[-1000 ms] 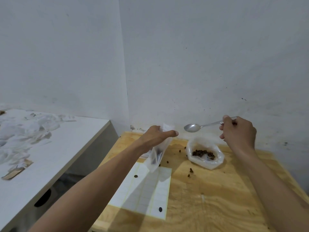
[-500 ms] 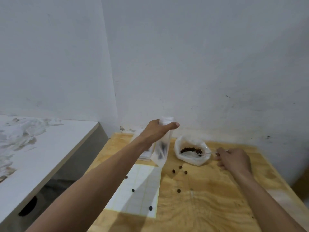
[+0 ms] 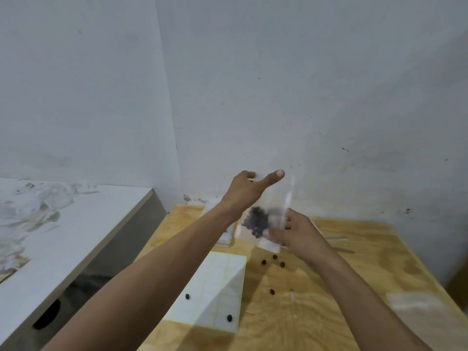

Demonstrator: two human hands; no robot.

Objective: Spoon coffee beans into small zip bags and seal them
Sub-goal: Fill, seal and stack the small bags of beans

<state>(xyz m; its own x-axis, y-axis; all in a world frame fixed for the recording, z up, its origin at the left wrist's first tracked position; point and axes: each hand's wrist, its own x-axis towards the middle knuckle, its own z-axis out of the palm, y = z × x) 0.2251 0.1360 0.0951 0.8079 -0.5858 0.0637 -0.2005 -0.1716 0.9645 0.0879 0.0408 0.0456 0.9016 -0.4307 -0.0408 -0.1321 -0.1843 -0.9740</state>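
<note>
A small clear zip bag (image 3: pixel 263 221) with dark coffee beans in its lower part hangs blurred above the back of the wooden table (image 3: pixel 316 312). My left hand (image 3: pixel 247 192) holds its upper left part, thumb stretched out toward the wall. My right hand (image 3: pixel 300 233) pinches the bag's lower right side. The spoon (image 3: pixel 335 238) shows only as a pale streak lying on the table behind my right hand. The open supply bag of beans is hidden behind the zip bag and my right hand.
Loose beans (image 3: pixel 274 257) lie on the wood below the bag, and two more on a white label sheet (image 3: pixel 217 282). A stack of flat bags (image 3: pixel 226 238) lies under my left forearm. A white side table (image 3: pixel 83 224) with crumpled plastic stands at the left.
My right hand lowered the spoon to the bean bag, let it go on the table, then moved left onto the zip bag. My left hand raised the bag higher.
</note>
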